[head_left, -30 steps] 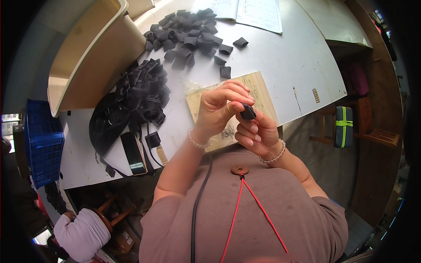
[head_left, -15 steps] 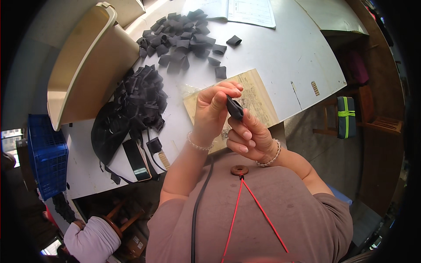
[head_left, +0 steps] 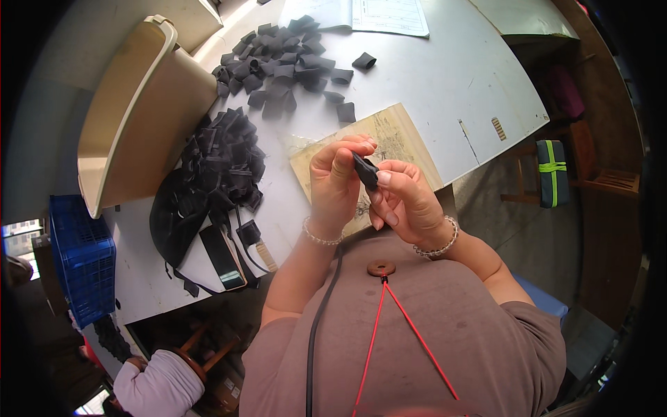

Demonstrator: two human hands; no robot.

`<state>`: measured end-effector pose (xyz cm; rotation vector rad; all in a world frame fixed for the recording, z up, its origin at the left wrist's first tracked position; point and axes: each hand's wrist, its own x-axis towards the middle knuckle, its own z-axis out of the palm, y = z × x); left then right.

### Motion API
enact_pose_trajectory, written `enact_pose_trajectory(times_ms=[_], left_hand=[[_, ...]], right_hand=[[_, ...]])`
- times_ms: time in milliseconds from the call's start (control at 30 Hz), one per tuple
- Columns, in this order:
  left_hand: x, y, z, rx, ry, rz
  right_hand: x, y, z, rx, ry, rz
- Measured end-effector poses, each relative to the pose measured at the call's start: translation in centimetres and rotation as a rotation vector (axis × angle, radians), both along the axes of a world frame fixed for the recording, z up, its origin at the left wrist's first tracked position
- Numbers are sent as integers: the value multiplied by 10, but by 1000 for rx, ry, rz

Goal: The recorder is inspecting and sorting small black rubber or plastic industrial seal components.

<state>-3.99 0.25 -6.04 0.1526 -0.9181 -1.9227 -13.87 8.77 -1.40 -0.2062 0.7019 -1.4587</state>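
Observation:
A small black fabric piece (head_left: 365,172) is pinched between my two hands, above a worn wooden board (head_left: 399,135). The fingers and thumb of my left hand (head_left: 335,167) are closed on its upper left end. At its lower right end, my right hand (head_left: 406,194) grips the edge with thumb and forefinger, the other fingers curled below. Beyond the board, a loose heap of flat black fabric pieces (head_left: 281,66) is spread over the table. A denser pile of black fabric pieces (head_left: 226,163) lies to the left, partly on a black bag (head_left: 170,222).
A beige plastic bin (head_left: 142,118) lies tipped on the white table (head_left: 458,76) at left. A phone (head_left: 222,260) rests near the front edge. Papers (head_left: 390,15) lie at the back. A blue crate (head_left: 83,260) and a seated person (head_left: 160,386) are at far left; a wooden chair (head_left: 604,167) stands right.
My right hand has shifted its hold on the black fabric piece, its fingers opening out slightly and turning. The left hand keeps its pinch. The whole view has shifted a little.

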Motion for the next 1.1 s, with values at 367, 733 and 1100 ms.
enact_pose_trajectory(times_ms=[367, 733, 1100], left_hand=[[9, -3, 8, -243, -221, 294], [13, -5, 24, -442, -501, 499], [24, -28, 6, -783, -454, 269]], right_hand=[[1, -13, 2, -470, 1240, -540], [-6, -5, 1, -476, 1397, -591], [-10, -9, -4, -607, 1623, -593]])
